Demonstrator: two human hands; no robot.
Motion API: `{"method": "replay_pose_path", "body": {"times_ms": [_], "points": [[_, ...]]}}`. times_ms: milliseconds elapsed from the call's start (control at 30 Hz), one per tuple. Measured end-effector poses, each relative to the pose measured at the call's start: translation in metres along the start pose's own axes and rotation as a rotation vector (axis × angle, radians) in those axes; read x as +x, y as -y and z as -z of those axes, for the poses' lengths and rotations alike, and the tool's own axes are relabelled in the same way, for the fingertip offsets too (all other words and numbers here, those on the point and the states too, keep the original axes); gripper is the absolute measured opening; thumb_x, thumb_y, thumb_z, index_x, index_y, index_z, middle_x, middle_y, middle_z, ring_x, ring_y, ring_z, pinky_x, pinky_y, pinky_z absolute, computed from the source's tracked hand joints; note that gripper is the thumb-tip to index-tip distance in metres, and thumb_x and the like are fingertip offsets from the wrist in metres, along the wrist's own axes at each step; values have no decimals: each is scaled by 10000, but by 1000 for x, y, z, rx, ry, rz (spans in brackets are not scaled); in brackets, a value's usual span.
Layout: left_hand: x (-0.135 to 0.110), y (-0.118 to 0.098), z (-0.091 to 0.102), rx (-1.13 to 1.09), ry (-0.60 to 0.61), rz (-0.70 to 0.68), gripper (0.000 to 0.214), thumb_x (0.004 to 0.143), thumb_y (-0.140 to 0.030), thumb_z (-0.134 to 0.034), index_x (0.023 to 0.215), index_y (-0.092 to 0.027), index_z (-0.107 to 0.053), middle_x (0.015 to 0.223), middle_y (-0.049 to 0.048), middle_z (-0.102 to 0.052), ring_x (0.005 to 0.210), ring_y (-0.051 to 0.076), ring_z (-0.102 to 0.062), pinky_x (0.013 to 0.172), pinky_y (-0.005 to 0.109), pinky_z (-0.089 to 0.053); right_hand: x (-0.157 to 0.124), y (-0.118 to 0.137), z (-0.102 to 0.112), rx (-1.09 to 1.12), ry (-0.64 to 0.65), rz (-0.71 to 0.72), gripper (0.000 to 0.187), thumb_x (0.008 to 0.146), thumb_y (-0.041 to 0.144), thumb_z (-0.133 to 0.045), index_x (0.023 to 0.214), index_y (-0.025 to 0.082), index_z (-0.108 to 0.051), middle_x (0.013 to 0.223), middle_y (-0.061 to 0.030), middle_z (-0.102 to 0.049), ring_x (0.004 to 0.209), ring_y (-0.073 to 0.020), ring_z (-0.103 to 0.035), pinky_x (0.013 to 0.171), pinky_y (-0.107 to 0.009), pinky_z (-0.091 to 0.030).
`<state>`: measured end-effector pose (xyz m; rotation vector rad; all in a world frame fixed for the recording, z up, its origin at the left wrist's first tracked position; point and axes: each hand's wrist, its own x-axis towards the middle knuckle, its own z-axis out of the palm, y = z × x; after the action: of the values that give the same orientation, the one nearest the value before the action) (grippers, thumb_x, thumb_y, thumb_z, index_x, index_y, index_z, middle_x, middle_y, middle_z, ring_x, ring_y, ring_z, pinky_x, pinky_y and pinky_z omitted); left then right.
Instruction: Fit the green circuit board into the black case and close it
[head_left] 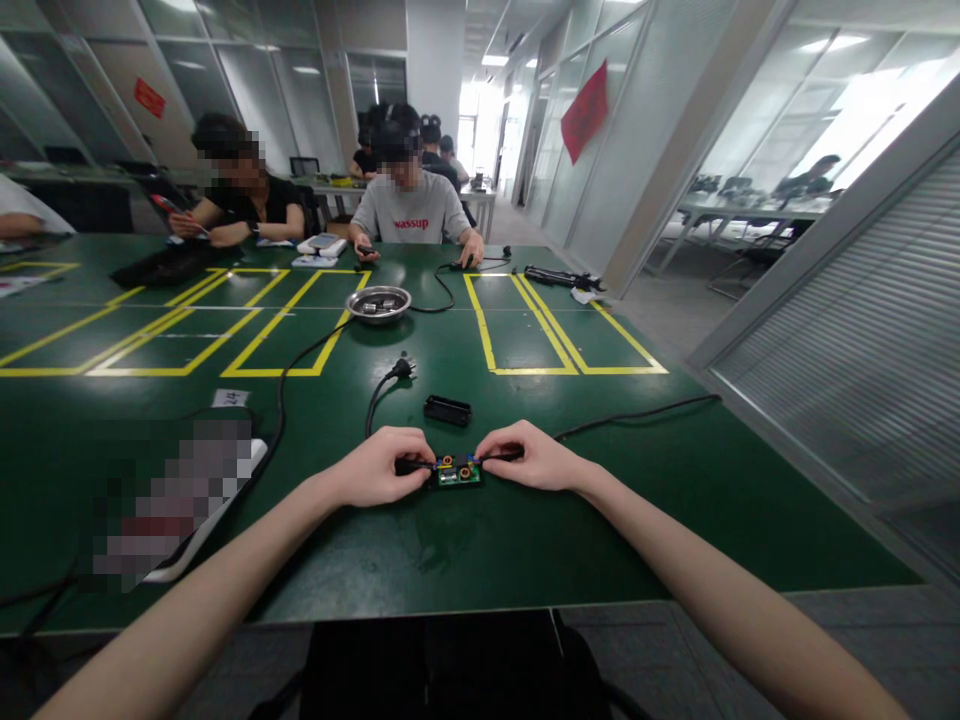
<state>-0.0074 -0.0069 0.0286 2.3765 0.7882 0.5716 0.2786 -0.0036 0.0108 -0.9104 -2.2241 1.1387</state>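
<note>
A small green circuit board (459, 474) with copper coils lies on the table in what looks like a black housing. To its left, my left hand (384, 466) pinches a black power cord (412, 465) close to where coloured wires meet the board. On the other side my right hand (531, 456) grips another black cord (506, 455) near the board's right end. Both sets of fingers are closed. Just beyond the board sits an open black plastic shell (448, 409). A black plug (403, 369) rests behind my left hand, its cord running down toward it.
A metal bowl (379, 304) with small metal parts stands further back. At left are a blurred-out device (180, 500) and a paper label (230, 398). Yellow tape (525, 371) marks the green table (360, 575). Across it, a person (411, 205) handles black items; another sits left.
</note>
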Motion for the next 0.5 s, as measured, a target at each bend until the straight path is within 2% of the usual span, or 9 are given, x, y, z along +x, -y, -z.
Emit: {"method": "replay_pose_path", "body": {"times_ms": [300,433,500], "points": [[-1,6,5,-7,15,-5,155,913,-254,-645,924,-177,-779,874,51,-719,747,157,-653,668,250,-492,-2,5,-1,-228,-34,125,171,912,278,-657,919,162,-782,722,-23,-709,566,-117,-537,561,-237,-409],[-1,10,5,125,-69,15,174,915,-239,-641,975,-188,-796,924,58,-724,803,177,-684,725,268,-509,-1,7,-4,-307,-94,123,133,908,239,-660,900,171,-774,768,-35,-736,603,-133,-588,595,-245,-429],[0,11,5,115,-87,17,171,915,-232,-642,971,-186,-797,924,57,-728,806,176,-686,723,264,-507,0,7,-6,-337,-119,107,102,902,220,-670,886,174,-760,767,-31,-736,598,-133,-591,604,-247,-427]]}}
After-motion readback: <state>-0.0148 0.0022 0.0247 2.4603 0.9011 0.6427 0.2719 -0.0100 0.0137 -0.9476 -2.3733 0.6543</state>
